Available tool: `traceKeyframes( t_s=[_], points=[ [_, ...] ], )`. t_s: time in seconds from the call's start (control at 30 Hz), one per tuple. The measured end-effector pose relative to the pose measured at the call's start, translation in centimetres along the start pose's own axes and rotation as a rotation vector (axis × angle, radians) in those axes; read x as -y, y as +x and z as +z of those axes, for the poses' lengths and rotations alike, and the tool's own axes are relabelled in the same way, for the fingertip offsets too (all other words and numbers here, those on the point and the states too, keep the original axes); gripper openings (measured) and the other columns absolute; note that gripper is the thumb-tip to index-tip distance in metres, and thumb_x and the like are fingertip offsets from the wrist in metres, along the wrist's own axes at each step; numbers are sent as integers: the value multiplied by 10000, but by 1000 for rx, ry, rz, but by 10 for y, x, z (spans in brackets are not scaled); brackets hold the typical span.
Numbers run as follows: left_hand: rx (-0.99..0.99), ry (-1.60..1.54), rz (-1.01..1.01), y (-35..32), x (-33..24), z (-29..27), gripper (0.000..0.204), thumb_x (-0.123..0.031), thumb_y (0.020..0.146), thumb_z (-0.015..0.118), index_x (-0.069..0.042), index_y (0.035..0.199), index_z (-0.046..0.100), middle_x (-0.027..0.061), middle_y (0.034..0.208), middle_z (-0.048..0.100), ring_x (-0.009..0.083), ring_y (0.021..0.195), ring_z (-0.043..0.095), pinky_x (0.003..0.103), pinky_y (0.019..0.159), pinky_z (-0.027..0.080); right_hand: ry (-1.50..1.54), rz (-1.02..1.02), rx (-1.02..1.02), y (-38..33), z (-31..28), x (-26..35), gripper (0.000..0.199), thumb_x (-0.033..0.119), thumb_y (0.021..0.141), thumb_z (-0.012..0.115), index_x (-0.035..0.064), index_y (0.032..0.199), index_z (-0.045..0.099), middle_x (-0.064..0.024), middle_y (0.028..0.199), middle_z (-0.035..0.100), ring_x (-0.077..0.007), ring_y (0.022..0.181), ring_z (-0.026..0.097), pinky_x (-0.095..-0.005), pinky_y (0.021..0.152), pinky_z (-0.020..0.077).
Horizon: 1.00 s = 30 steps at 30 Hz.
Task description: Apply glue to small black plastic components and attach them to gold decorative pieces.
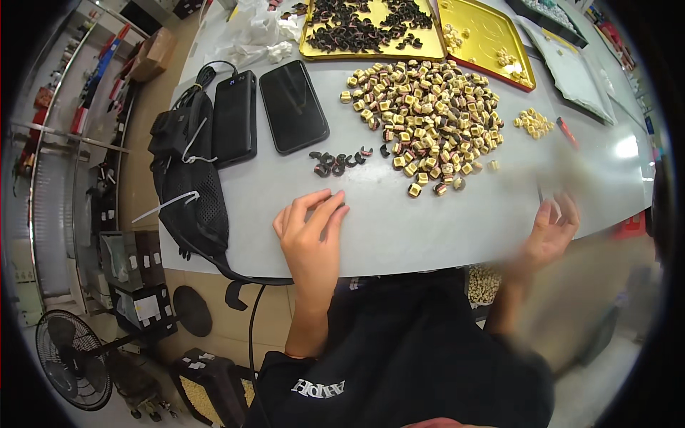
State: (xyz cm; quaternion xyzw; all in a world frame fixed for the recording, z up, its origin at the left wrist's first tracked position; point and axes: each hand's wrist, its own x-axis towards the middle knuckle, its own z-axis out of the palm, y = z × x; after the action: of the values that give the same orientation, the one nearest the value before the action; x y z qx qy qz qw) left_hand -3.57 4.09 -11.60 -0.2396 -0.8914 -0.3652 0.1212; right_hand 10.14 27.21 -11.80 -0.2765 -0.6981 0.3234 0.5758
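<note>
My left hand (310,235) lies flat, palm down, on the grey table (399,228) near its front edge, fingers apart and holding nothing. A short row of small dark curved pieces (339,162) sits just beyond its fingertips. A large heap of small tan and dark cube-like pieces (432,118) covers the middle of the table. My right hand (551,232) is blurred at the table's right front edge, fingers spread; whether it holds anything is unclear. A blurred red-tipped thing (567,133) lies further back on the right.
Two dark phones (292,105) (235,118) and a black pouch with cables (189,171) lie at the left. A gold tray of dark pieces (371,28) and a second gold tray (485,39) stand at the back. A small tan pile (535,123) lies right. A fan (71,357) stands on the floor.
</note>
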Motion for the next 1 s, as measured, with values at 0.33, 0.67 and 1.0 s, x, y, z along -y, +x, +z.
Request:
traceKeyframes(
  t_s=[0.33, 0.67, 1.0],
  points=[
    [-138, -397, -46, -4, -5, 1, 245, 50, 662, 695, -17, 896, 665, 78, 840, 624, 183, 751, 584, 269, 682, 454, -124, 153, 175, 5, 3, -10, 369, 43, 826, 579, -20, 1157, 427, -144, 1264, 411, -195, 1125, 434, -322, 935, 360],
    [28, -615, -20, -13, -23, 26, 227, 71, 666, 690, 9, 878, 637, 99, 775, 622, 187, 690, 593, 257, 632, 466, -31, 373, 342, 18, 13, -13, 279, 33, 843, 565, -25, 1109, 501, -94, 1053, 582, -120, 910, 534, -242, 816, 416],
    [82, -102, 204, 11, -29, 41, 240, 28, 717, 658, -15, 952, 635, 87, 941, 595, 193, 762, 572, 259, 634, 474, -69, 303, 330, 15, 15, -14, 263, 52, 847, 566, -13, 1099, 529, -36, 869, 606, -78, 823, 527, -182, 746, 392]
  ],
)
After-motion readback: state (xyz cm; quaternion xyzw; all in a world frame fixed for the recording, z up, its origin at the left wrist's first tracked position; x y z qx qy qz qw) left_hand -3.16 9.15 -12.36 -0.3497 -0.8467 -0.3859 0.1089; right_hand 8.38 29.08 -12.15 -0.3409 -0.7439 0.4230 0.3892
